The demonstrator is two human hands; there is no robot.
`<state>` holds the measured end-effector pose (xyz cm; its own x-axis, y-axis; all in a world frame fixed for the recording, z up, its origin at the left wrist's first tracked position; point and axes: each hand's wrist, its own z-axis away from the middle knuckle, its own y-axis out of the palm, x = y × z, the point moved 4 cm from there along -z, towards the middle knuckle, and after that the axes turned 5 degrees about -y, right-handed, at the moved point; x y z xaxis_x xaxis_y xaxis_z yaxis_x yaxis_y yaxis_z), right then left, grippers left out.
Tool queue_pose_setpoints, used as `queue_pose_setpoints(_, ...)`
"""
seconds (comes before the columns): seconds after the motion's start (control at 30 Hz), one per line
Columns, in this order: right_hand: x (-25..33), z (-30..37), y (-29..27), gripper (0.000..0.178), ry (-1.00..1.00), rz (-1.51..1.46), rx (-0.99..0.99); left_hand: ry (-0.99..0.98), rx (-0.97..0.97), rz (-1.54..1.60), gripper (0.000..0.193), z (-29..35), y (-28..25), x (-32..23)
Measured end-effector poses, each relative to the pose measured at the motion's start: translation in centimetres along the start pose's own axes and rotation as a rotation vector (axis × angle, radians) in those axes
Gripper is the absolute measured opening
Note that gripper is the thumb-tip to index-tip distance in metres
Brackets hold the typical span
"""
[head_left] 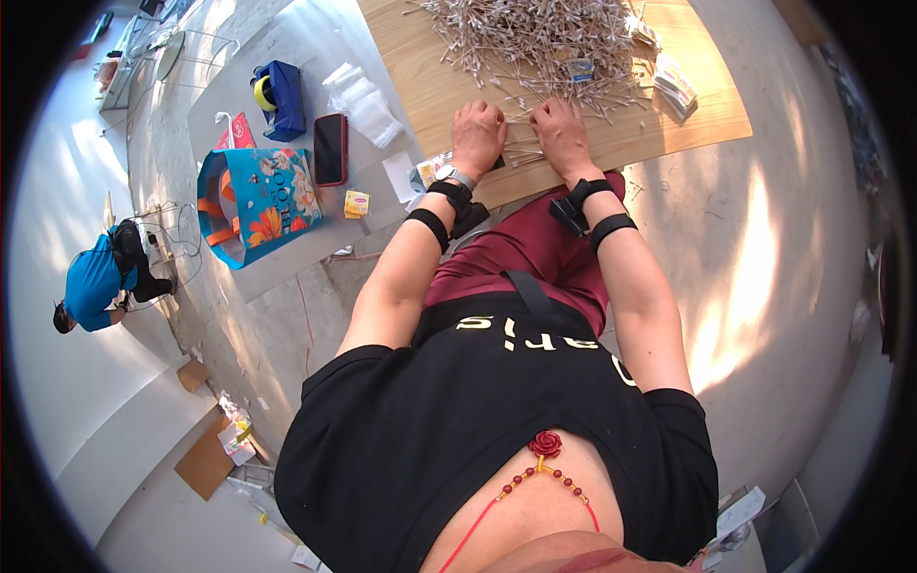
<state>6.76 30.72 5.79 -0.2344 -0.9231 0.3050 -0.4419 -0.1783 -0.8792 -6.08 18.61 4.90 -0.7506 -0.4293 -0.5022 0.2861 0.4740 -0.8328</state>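
My L hand (478, 136) is on the wood desk (702, 122) near its close edge, back up, fingers curled in; can't tell from my end whether it's pinching smth or just resting. My R hand (562, 138) is just beside it across a narrow gap, back up too, fingers bent, thumb side toward the L; fingertips partly hidden, so I can't call it clenched or grasping either.

A few loose swabs (521, 151) lie btwn the two hands, close to the fingers; can't make out if any are touched. Main pile of cotton swabs (535, 43) is spread on the desk just beyond both hands, w/ stragglers lying near the R fingers. I see a small blue-and-yellow packet (580, 70) on the pile, plus a white pack (674, 88) to its R, near the desk's R side.

I've a watch (457, 176) on the L wrist, black straps on both forearms. On the grey surface off L: clear plastic bags (363, 105), a phone (330, 150) w/ dark screen, blue tape dispenser (284, 103), blue floral bag (253, 205), small yellow box (356, 203). Far L, a person in a blue top (91, 282), well apart from my hands
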Motion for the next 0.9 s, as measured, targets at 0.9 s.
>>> queue_pose_setpoints(0.9, -1.4, -0.2, 0.0, 0.006, 0.298, -0.221, -0.21, 0.073, 0.034, -0.005, 0.009, -0.5, -0.4, 0.2)
